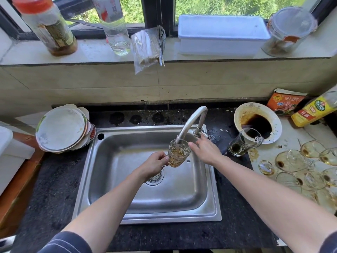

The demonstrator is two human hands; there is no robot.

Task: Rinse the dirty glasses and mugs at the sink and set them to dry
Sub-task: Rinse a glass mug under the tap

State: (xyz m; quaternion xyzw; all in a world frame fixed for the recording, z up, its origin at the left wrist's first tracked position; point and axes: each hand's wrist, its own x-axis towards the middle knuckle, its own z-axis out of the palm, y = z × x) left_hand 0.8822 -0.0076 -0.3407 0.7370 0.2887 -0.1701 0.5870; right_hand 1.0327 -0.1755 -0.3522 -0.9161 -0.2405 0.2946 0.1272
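Over the sink (127, 207), your mug (179, 155) of patterned clear glass stood upright right under the tap (191, 121), with the spout's tip just inside its rim. Amber-tinted liquid filled its lower part. Just right of the sink, on the dark counter, a tall glass (242, 143) with a handle was tilted and had a brown film at its bottom. Behind it, still right of the sink, a bowl (242, 114) held a pool of dark sauce and smears up its wall. Farther right of the sink lay a cluster of glasses (291, 161) on a pale surface, each with brown dregs or stains. Left of the sink leaned a stack of plates (62, 128).

Your left hand (155, 165) reached in over the sink from the near left, its fingers curled and pinching the mug's handle, knuckles up. Your right hand (205, 151) stretched across the sink's right rear corner, palm down, fingers extended with their tips at the tap's lever (204, 134), thumb pointing toward the mug without touching it. Both forearms were bare, with dark sleeves at the near edge.
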